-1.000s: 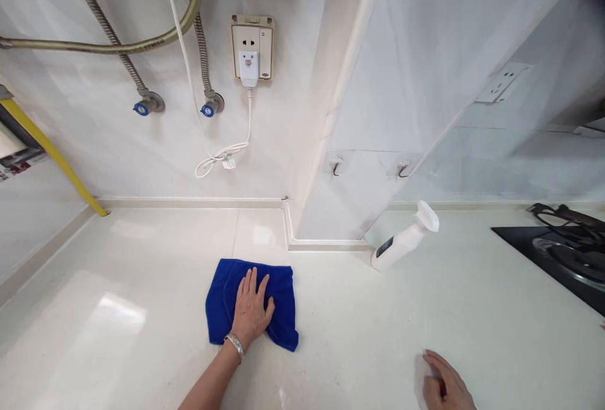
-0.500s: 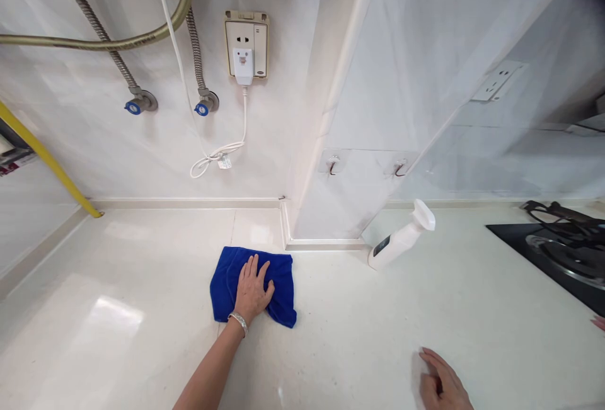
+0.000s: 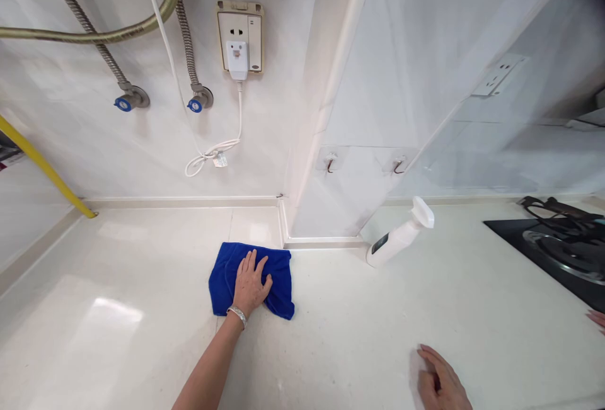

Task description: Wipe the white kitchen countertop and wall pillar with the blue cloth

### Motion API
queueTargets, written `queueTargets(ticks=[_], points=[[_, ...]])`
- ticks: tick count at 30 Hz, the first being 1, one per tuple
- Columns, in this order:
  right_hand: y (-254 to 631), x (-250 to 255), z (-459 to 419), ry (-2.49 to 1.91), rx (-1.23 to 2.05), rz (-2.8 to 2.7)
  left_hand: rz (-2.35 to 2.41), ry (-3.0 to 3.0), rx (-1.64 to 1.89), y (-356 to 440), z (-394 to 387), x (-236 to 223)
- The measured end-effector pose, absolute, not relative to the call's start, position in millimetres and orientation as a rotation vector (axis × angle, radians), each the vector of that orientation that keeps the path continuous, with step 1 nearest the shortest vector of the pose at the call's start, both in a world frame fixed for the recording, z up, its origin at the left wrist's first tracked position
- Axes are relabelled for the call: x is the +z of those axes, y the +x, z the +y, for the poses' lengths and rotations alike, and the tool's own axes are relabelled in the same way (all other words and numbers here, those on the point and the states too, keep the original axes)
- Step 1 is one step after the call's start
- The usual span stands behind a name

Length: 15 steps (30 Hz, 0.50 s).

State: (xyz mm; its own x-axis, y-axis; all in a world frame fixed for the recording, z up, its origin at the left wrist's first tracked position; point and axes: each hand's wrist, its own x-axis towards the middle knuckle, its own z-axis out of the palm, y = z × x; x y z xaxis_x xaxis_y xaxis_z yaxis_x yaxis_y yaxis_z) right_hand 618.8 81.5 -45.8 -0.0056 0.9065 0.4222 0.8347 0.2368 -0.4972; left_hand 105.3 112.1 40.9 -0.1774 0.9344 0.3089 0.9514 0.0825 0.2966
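My left hand [image 3: 250, 284] lies flat on a blue cloth [image 3: 278, 284], fingers spread, pressing it to the white countertop [image 3: 340, 334]. A silver bracelet [image 3: 237, 315] circles the left wrist. The cloth is spread out close to the wall corner, its left part folded over. At the lower right, partly cut off by the frame, my right hand [image 3: 442, 381] rests low over the counter with loosely bent fingers and nothing visible in it. Between the hands, farther back, stands a white spray bottle [image 3: 394, 240] with a dark label.
A black stove [image 3: 553, 246] with cables sits at the right, and fingertips [image 3: 596, 318] show at that edge. On the wall are an outlet with a white plug [image 3: 237, 60], blue-knobbed valves [image 3: 195, 104] and hooks [image 3: 331, 163]. A yellow hose [image 3: 47, 167] meets the counter at left.
My left hand and the blue cloth have shifted very slightly toward the wall. The whole view has moved a little; my right hand looks nearly unmoved.
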Motion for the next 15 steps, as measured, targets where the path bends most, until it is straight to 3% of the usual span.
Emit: queueTargets(ticks=[15], points=[[613.0, -37.5, 77.8, -1.593, 0.092, -1.837, -2.282, -1.988, -0.681, 106.0, 113.3, 40.1]])
